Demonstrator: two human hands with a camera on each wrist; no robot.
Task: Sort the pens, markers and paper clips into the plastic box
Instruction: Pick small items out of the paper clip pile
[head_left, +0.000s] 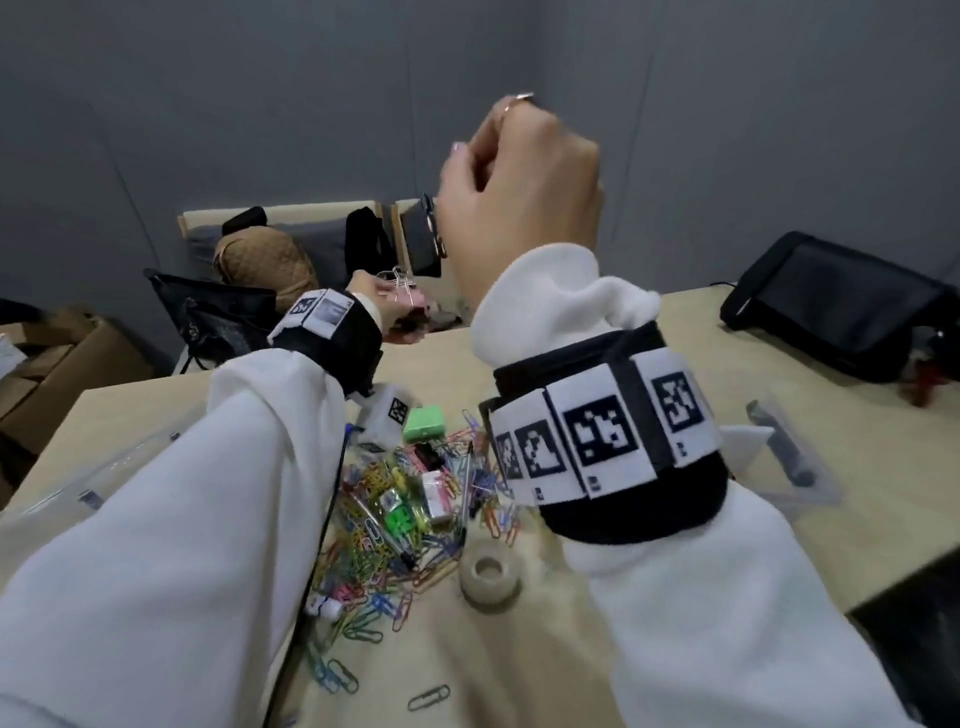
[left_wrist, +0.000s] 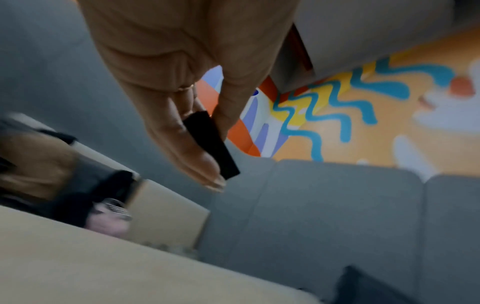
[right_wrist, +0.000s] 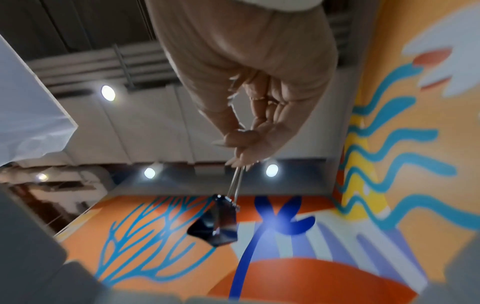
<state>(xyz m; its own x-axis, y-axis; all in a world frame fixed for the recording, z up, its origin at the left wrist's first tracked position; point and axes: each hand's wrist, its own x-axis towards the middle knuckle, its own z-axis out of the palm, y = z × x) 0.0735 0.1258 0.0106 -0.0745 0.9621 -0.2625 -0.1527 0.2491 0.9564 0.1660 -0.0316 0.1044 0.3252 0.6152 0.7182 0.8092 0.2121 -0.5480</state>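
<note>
My right hand (head_left: 519, 176) is raised above the table and pinches the wire handle of a large black binder clip (right_wrist: 215, 222), which dangles below the fingers (right_wrist: 241, 148). Past the table's far edge, my left hand (head_left: 371, 293) holds a smaller black clip (left_wrist: 207, 135) between thumb and fingers; silver wire loops (head_left: 399, 280) show above it. A heap of coloured paper clips (head_left: 374, 545) with pens (head_left: 466, 483) lies on the table between my arms. A clear plastic box (head_left: 810, 499) holding a dark marker (head_left: 787, 452) sits at the right.
A tape roll (head_left: 488, 571), a green box (head_left: 426, 423) and small erasers sit by the heap. Another clear plastic piece (head_left: 93, 483) lies under my left sleeve. A black case (head_left: 831, 306) rests at the table's far right. Chairs with bags (head_left: 260, 260) stand behind.
</note>
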